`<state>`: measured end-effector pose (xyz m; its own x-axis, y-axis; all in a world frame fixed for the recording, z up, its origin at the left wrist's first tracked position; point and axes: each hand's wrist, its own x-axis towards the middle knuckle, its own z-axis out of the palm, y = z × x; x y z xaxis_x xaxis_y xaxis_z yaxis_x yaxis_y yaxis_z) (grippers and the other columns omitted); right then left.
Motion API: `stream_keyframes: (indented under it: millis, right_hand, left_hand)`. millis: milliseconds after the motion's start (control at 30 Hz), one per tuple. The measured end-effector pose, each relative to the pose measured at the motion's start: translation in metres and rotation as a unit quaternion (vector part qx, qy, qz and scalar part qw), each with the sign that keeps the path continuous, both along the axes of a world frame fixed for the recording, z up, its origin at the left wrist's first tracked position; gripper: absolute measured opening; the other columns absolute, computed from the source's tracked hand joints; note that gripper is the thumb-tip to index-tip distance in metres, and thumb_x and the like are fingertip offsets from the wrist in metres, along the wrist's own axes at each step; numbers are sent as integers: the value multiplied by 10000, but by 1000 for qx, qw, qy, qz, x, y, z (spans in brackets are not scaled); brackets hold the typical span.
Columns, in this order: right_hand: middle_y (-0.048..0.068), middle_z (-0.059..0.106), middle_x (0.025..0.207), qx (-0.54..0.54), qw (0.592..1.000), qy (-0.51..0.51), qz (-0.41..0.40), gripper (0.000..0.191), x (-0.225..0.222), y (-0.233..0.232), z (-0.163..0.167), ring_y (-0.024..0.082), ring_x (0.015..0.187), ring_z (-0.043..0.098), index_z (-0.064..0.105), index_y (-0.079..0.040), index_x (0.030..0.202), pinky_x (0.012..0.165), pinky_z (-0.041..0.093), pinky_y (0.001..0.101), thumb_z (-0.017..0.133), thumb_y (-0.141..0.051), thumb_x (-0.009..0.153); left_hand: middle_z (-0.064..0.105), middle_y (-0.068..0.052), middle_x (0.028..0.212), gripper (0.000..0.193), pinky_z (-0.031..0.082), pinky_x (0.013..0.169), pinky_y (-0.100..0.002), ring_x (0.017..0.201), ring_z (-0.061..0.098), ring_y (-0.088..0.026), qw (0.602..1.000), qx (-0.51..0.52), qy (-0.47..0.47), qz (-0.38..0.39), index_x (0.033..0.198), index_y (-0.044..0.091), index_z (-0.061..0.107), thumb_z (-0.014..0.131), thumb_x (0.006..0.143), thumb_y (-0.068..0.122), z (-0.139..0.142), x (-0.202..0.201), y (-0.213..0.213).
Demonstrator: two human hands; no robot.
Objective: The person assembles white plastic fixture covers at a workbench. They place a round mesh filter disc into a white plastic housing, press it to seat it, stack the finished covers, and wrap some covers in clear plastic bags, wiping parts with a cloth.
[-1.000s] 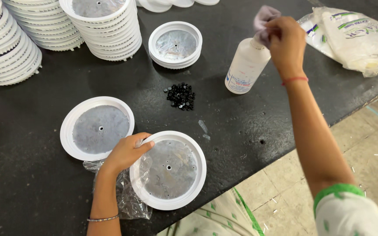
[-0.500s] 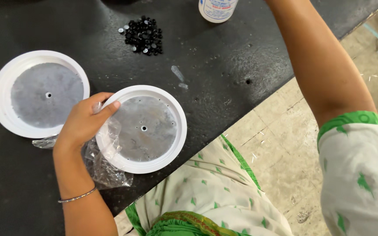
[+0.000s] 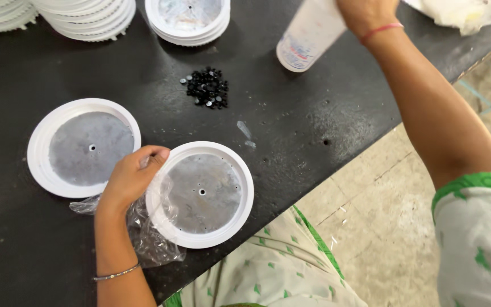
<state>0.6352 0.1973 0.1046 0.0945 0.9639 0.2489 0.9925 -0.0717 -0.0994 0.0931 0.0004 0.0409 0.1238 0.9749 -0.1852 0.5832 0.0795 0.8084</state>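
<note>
Gripping the near white disc (image 3: 203,196) by its left rim, left hand (image 3: 130,179) is working at the table edge (image 3: 291,199); clear wrap (image 3: 149,239) underneath. Right hand (image 3: 365,12) is holding the bottle (image 3: 308,34). Black buttons (image 3: 207,88), second disc (image 3: 83,148) and stacks (image 3: 86,17) crowding behind.
</note>
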Motion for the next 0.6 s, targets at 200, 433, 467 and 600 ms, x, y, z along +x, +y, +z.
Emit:
stream_keyframes:
  millis: [200,433,467,600]
  right_hand:
    - [270,688,1011,61,967,157,-192,386,59,-61,-21,446,944,667,646,7,984,775,479,625,418,-303,1010]
    - [272,684,1030,61,926,259,-270,473,72,-73,-43,453,986,669,684,16,981,833,495,608,421,-376,1008]
    - [322,654,1018,88,959,103,-248,525,72,-64,-29,520,1000,621,715,27,970,867,472,610,443,-415,1047]
    - [240,722,839,213,964,-148,-53,382,37,-33,11,458,720,681,767,-46,890,715,530,582,452,-208,1034]
  left_hand:
    - [764,-92,826,356,530,719,-355,763,701,-192,996,-5,-20,89,1106,43,744,665,963,360,-12,-39,1]
    - [761,-67,796,334,501,692,-308,745,680,-149,997,-32,-21,73,1075,59,754,694,926,351,-8,-56,2]
    - [751,-56,806,334,486,669,-311,738,655,-144,996,-56,-29,60,1062,60,752,700,922,359,-7,-55,1]
    - [740,-14,833,313,461,607,-308,721,606,-111,993,-108,-52,3,1015,81,759,718,877,359,0,-50,-4]
